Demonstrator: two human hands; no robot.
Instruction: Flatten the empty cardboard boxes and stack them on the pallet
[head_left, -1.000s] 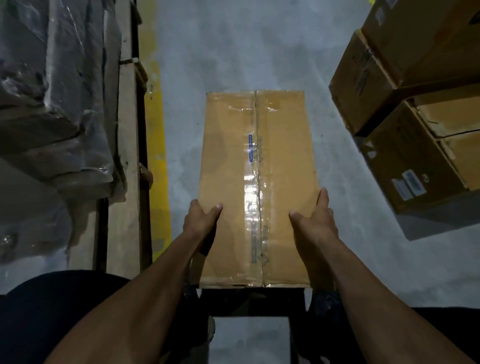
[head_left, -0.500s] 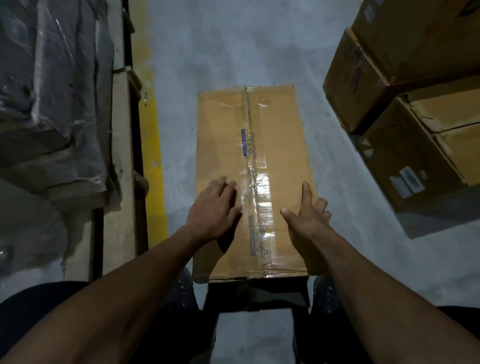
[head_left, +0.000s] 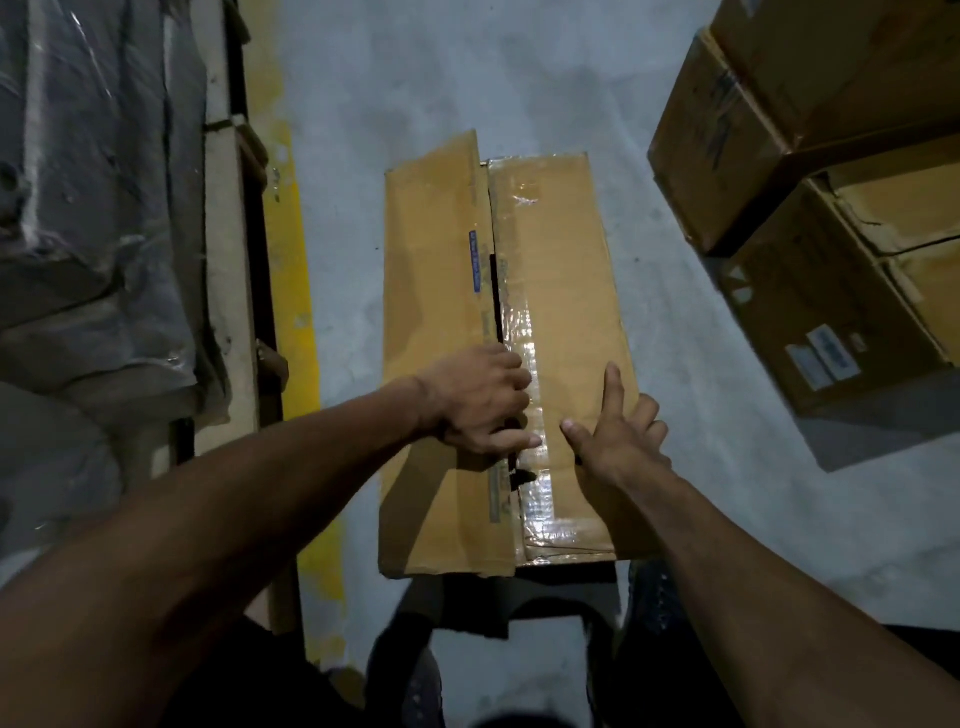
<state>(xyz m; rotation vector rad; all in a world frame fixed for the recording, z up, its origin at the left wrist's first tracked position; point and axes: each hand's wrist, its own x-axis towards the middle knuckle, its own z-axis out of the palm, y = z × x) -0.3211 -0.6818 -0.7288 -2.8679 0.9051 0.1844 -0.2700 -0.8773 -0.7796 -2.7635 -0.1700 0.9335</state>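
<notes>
A cardboard box (head_left: 498, 353) stands on the grey floor (head_left: 415, 78), directly in front of the person. Its taped centre seam is split; the left flap (head_left: 431, 322) is raised above the right flap (head_left: 561, 291). The left hand (head_left: 475, 397) grips the left flap's edge at the seam, fingers curled round it. The right hand (head_left: 618, 431) presses flat on the right flap, fingers straight and spread. Stacked boxes (head_left: 810, 171) sit right of the box; a wrapped pallet load (head_left: 98, 197) and a yellow floor line (head_left: 291, 270) lie left of it.

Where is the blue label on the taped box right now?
Head view: the blue label runs along the lifted left flap's inner edge beside the opened seam, beyond the left hand.
</notes>
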